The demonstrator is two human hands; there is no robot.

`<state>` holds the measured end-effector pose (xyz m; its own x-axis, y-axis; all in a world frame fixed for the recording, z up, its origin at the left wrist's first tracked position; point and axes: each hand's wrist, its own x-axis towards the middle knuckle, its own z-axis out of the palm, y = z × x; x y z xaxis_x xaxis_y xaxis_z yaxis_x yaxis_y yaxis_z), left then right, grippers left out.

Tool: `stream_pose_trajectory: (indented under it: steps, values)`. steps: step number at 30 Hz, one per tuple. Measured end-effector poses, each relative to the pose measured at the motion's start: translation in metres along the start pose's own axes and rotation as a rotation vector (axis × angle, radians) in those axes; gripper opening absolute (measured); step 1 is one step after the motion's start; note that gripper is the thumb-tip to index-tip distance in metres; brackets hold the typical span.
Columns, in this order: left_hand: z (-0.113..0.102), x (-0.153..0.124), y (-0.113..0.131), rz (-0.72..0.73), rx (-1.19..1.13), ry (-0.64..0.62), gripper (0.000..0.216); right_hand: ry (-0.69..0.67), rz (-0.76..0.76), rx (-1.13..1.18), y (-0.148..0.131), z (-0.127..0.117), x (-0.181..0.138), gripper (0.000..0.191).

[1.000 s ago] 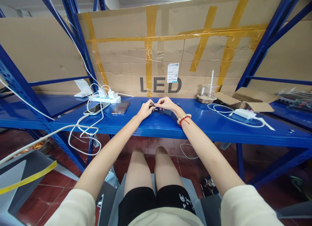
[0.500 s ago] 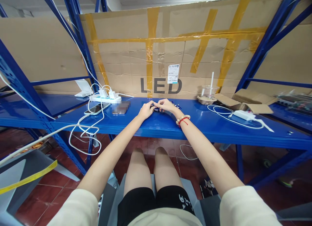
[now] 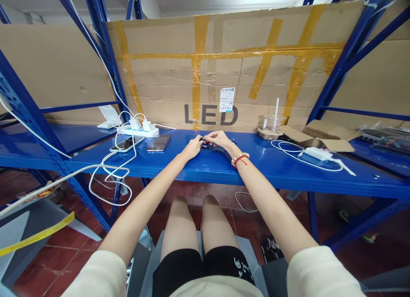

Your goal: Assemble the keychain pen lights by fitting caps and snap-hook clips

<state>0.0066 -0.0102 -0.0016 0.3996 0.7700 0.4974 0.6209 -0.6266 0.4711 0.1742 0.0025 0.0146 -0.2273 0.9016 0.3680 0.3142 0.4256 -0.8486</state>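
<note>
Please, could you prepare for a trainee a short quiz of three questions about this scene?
1. True or false: the left hand and the right hand are close together, at a small dark object.

2. Choose one. The cup is:
A) left of both hands
B) between the hands
C) right of both hands

3. Fill in: the big letters printed on the carton behind the hands read ____.

Key: 1. True. 2. C. 3. LED.
</note>
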Motion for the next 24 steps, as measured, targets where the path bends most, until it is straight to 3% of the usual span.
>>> stream_pose_trajectory:
  steps: [4, 13, 24]
  values:
    - [0.002, 0.001, -0.004, 0.071, 0.013, -0.025, 0.025, -0.047, 0.113, -0.015, -0.003, -0.003, -0.002, 0.045]
    - [-0.003, 0.000, 0.001, 0.070, -0.050, 0.022, 0.025, -0.059, 0.271, 0.048, -0.020, 0.000, -0.010, 0.045]
    - [-0.002, 0.000, 0.006, -0.136, 0.044, 0.062, 0.024, 0.011, 0.106, 0.030, -0.013, 0.003, -0.006, 0.038]
